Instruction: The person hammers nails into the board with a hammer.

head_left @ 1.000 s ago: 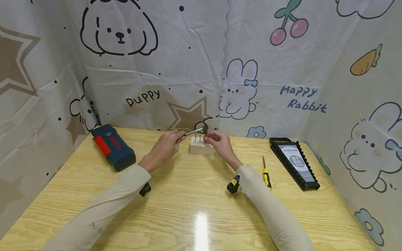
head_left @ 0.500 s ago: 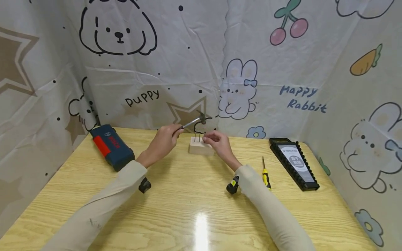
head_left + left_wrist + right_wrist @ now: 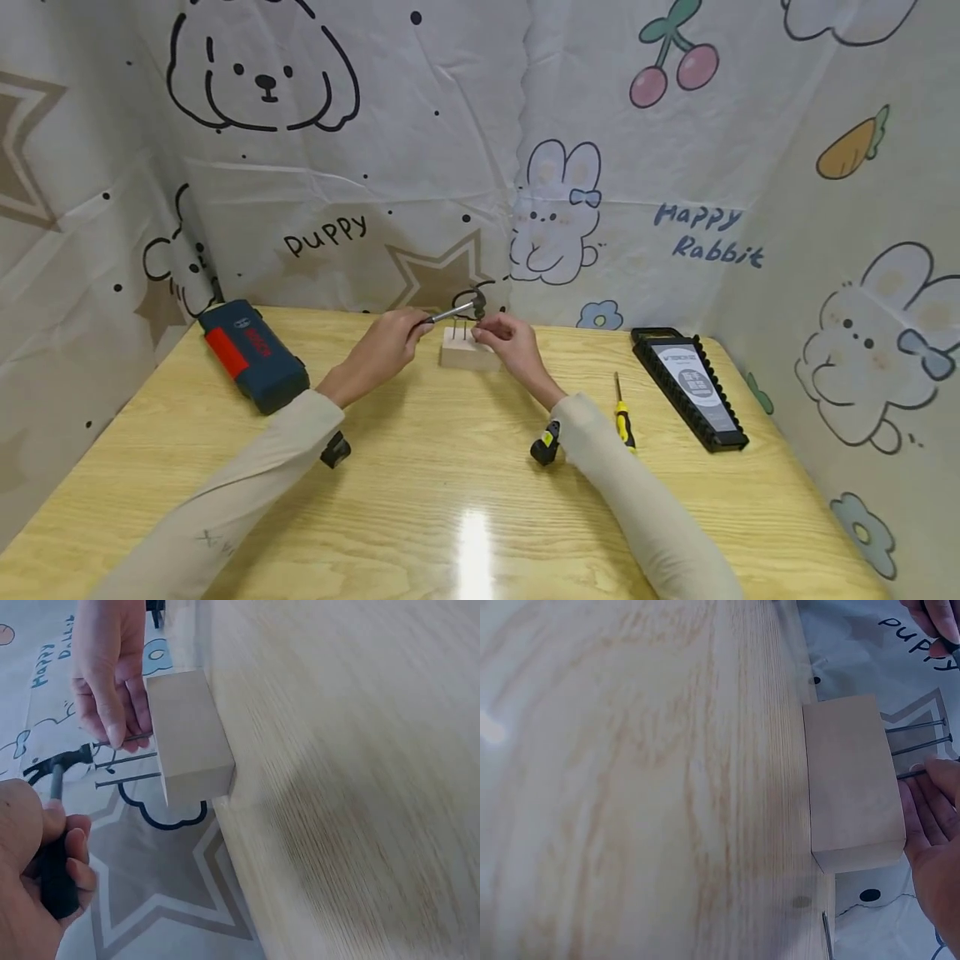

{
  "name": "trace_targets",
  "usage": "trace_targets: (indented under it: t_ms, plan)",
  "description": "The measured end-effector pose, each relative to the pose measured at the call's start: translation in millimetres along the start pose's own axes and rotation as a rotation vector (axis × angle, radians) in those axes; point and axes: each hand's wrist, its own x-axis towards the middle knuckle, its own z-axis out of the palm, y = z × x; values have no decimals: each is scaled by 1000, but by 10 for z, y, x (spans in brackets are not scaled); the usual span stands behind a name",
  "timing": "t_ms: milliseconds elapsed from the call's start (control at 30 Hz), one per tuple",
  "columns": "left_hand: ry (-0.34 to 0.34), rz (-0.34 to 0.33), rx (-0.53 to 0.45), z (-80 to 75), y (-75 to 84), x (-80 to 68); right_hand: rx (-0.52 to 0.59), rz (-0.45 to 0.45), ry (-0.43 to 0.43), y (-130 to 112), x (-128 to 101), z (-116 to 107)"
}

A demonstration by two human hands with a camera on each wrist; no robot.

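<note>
My left hand (image 3: 386, 343) grips the dark handle of a claw hammer (image 3: 453, 312), seen closer in the left wrist view with its head (image 3: 64, 760) right at the top of a nail. That nail (image 3: 136, 739) is pinched between the thumb and fingers of my right hand (image 3: 516, 346), its lower end at the top face of a pale wooden block (image 3: 467, 358). Two more nails (image 3: 127, 781) stand upright in the block, side by side to the left of the pinched one. The block sits on the table near its back edge.
A dark blue and red Bosch case (image 3: 258, 354) lies at the left. To the right are a yellow and black screwdriver (image 3: 623, 417) and a black tool rack (image 3: 693, 390) with a label. A printed cloth (image 3: 442, 167) hangs close behind the table.
The hammer head rose above the nails by half a second ago and has come back down to the pinched nail. My right hand keeps its pinch; the head view has turned slightly right.
</note>
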Motion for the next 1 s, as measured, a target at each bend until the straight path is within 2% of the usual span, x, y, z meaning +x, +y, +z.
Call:
trace_targets:
  t_ms: [167, 333, 533, 733, 1000]
  plan:
    - [40, 25, 3, -40, -16, -49, 6, 4, -6, -15, 1, 26]
    - [29, 32, 32, -53, -42, -79, 16, -7, 1, -39, 17, 33]
    - [36, 27, 32, -16, -30, -97, -10, -21, -16, -28, 10, 12]
    - [2, 12, 28, 78, 12, -87, -36, -3, -14, -12, -32, -21]
    - [38, -14, -13, 6, 54, -53, -43, -16, -12, -12, -12, 23]
